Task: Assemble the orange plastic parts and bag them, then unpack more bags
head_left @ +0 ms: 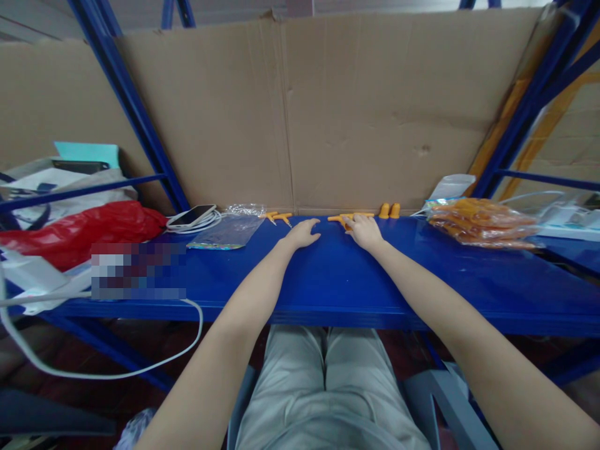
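The right hand (364, 231) lay palm down at the far side of the blue shelf (328, 284), its fingertips resting on an orange plastic piece (338, 218). The fingers were bent, and it could not be told whether they gripped the piece or merely touched it. The left hand (302, 235) lay flat just beside it, fingers loosely spread, thumb out, holding nothing.

The orange plastic piece lay ahead and slightly left of the right hand, its long axis running left to right along the foot of the cardboard backing (351, 112). The right hand was in contact with it; the left hand was near but apart. A second pair of orange pieces (280, 217) lay further left along the same back edge, nearer the left hand and not touched. Two orange caps (390, 210) stood upright just right of the right hand, against the cardboard.

The shelf surface between the hands and its front edge was bare. To the right lay a bag of orange parts (482, 224), well apart from the hand. To the left lay a clear bag (230, 229), a phone (193, 215) with a white cable (94, 374), and a red bag (79, 230) beyond. The cardboard closed off all movement rearward.
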`<state>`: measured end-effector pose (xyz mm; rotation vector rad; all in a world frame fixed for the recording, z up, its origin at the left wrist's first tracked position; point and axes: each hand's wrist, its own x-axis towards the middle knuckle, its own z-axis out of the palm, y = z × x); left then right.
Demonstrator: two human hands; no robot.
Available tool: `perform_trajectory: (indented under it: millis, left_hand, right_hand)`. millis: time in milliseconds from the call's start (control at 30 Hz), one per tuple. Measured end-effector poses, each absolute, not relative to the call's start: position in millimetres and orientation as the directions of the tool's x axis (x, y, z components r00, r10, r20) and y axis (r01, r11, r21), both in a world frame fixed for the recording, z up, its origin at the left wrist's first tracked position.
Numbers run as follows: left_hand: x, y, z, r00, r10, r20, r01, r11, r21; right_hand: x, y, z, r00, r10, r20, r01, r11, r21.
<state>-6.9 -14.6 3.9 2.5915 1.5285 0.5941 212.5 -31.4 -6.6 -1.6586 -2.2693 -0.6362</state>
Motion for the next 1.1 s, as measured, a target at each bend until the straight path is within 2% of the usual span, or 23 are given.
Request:
perform_trajectory:
  millis: [133, 267, 500, 800, 933, 1100]
  left_hand:
    - [-6.6, -15.6, 5.1, 0.432, 0.86, 0.27, 0.832, -0.496, 0.249]
    - [-6.6, -16.0, 4.8, 0.426, 0.86, 0.28, 0.834, -0.494, 0.247]
    - [-5.8, -16.9, 4.8, 0.419, 0.859, 0.295, 0.832, -0.493, 0.254]
    - [-9.1, -11.8, 2.6, 0.409, 0.852, 0.327, 0.842, -0.491, 0.225]
    - [-15.5, -12.7, 5.1, 0.318, 0.883, 0.345, 0.913, -0.384, 0.14]
    - [-25.3, -14.5, 7.2, 0.085, 0.96, 0.268, 0.989, -0.115, 0.098]
  right_hand:
    - [210.5, -35.9, -5.9, -0.325, 0.843, 0.428, 0.943, 0.256, 0.213]
    - [209.4, -35.7, -7.5, -0.33, 0.834, 0.443, 0.944, 0.279, 0.176]
    - [213.0, -25.2, -15.0, -0.387, 0.837, 0.386, 0.913, 0.406, 0.034]
    - [210.3, -27.3, -15.3, -0.346, 0.898, 0.273, 0.915, 0.387, -0.113]
    - [212.6, -24.8, -16.9, -0.347, 0.901, 0.262, 0.915, 0.386, -0.118]
    - [216.4, -19.8, -21.1, -0.387, 0.874, 0.295, 0.895, 0.433, -0.107]
